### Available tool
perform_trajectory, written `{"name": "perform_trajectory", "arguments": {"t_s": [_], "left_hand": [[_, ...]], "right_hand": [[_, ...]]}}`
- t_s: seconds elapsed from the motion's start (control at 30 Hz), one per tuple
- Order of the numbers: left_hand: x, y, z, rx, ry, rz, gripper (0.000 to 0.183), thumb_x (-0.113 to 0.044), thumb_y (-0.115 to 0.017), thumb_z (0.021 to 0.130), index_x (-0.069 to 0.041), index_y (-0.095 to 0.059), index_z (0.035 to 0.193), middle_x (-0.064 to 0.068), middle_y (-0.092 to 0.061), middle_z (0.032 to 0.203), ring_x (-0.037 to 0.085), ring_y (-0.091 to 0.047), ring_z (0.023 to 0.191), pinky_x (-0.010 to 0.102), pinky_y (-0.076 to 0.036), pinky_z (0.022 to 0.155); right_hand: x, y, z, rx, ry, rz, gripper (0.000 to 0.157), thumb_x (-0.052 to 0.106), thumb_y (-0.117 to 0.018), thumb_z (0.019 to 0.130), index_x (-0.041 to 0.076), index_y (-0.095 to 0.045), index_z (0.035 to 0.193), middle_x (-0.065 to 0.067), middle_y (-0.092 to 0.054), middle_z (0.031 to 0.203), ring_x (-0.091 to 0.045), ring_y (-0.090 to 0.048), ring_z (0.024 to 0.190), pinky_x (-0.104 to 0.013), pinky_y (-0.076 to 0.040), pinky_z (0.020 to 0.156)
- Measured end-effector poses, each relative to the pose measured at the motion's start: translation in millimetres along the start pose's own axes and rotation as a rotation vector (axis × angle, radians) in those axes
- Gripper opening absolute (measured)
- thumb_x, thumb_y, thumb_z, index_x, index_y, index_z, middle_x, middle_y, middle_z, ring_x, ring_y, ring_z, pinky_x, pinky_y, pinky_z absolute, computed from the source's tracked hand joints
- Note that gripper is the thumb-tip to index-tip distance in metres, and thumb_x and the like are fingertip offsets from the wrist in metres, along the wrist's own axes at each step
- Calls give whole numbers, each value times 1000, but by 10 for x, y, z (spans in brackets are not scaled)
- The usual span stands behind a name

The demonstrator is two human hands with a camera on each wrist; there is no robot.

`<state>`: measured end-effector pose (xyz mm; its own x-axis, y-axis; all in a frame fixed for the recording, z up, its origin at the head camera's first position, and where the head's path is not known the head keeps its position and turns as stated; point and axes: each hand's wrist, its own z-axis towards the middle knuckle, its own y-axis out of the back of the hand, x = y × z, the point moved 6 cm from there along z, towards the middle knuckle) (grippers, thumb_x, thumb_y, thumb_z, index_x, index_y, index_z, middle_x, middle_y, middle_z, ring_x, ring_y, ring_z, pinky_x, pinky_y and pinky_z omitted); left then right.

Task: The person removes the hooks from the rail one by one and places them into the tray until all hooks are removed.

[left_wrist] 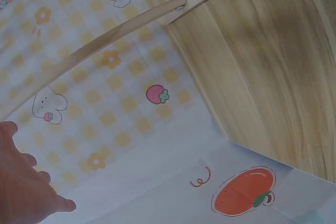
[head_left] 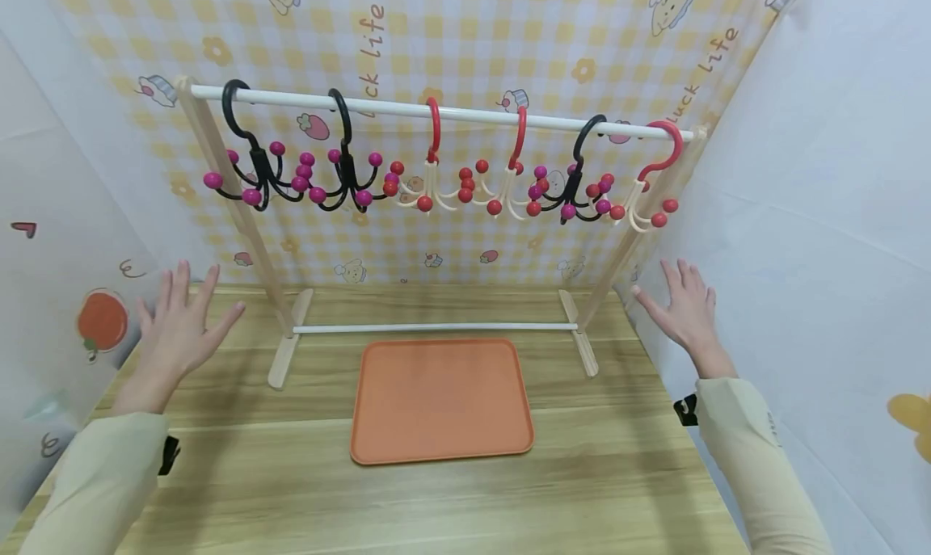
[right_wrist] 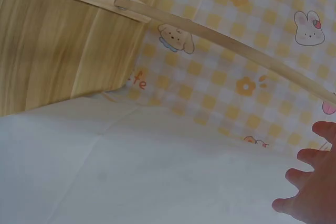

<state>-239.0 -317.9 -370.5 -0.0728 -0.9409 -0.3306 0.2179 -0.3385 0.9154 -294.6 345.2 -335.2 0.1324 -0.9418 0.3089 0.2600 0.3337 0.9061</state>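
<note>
My left hand [head_left: 176, 329] is held out on the left with fingers spread, holding nothing. On the right, my right hand [head_left: 687, 313] is likewise spread and holds nothing. Between them stands a wooden rack [head_left: 243, 224] with a white top rail [head_left: 385, 107]. Six-hook style hangers hang along the rail: black ones with magenta balls, such as the black hanger [head_left: 347, 167] on the left side, and red-hooked cream ones with red balls, such as the red-hooked hanger [head_left: 431, 175] near the middle. Each wrist view shows that hand's fingertips near a rack upright.
An orange tray [head_left: 442, 401] lies on the wooden table [head_left: 291, 490] in front of the rack. A lower white rod [head_left: 436, 327] joins the rack's feet. Behind is a yellow checked cloth [head_left: 451, 252], with pale sheets [head_left: 815, 183] along both sides.
</note>
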Motion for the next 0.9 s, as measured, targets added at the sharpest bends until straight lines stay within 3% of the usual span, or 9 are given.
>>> {"name": "perform_trajectory", "arguments": {"t_s": [0.23,0.4,0.5,0.53,0.6,0.67,0.77,0.83,0.9], "left_hand": [[-39,92,16,-36,4,-97,69,-46,-33,91,-10,-3,142,19,16,142,33,19,126,63,16,87],[-122,240,32,-155,-34,-287,63,-33,-38,93,-3,-10,141,27,3,142,43,3,126,64,4,92],[-185,341,49,-205,-39,-423,59,-24,-40,93,-2,-13,140,27,-3,142,43,-2,126,61,-1,95],[-204,370,55,-211,-30,-463,59,-23,-41,93,-3,-13,141,26,-4,142,42,-2,127,59,-1,96],[-242,427,68,-219,3,-520,58,-23,-40,93,-6,-13,141,24,-8,142,38,-5,128,57,-4,98],[-284,484,87,-243,37,-561,57,-24,-41,93,-8,-16,141,20,-13,142,33,-11,128,52,-9,100],[-353,568,115,-267,92,-602,56,-28,-41,93,-12,-19,141,12,-19,143,24,-19,128,44,-16,101],[-410,631,141,-284,113,-625,54,-28,-41,92,-14,-21,141,7,-21,143,17,-22,128,38,-19,102],[-475,702,169,-300,118,-640,53,-28,-42,92,-14,-24,140,5,-24,142,14,-25,126,35,-22,101]], "right_hand": [[2,134,52,-94,7,112,71,42,-45,87,-4,-24,136,-30,-18,137,-44,-15,124,-59,-10,95],[-9,269,61,-145,-73,301,65,38,-45,89,2,-22,139,-24,-20,139,-37,-15,126,-51,-12,100],[-20,355,76,-187,-143,416,61,37,-43,91,6,-23,139,-18,-23,140,-30,-18,128,-46,-14,101],[-52,367,101,-199,-172,459,59,36,-43,91,7,-24,139,-16,-24,141,-27,-19,128,-43,-14,102],[-444,225,287,-232,-195,574,57,37,-46,90,14,-28,138,-7,-28,140,-19,-22,127,-35,-17,102],[-451,271,330,-259,-234,660,54,37,-46,90,15,-31,137,-4,-31,139,-14,-25,126,-31,-19,102],[-685,248,493,-299,-265,829,49,38,-52,87,20,-41,131,2,-39,133,-8,-32,121,-24,-22,100],[-545,383,505,-311,-319,891,46,38,-52,87,19,-44,129,1,-42,130,-8,-36,119,-25,-24,99],[-838,303,710,-327,-333,977,44,39,-56,85,22,-47,125,3,-46,126,-7,-40,115,-23,-26,98]]}}
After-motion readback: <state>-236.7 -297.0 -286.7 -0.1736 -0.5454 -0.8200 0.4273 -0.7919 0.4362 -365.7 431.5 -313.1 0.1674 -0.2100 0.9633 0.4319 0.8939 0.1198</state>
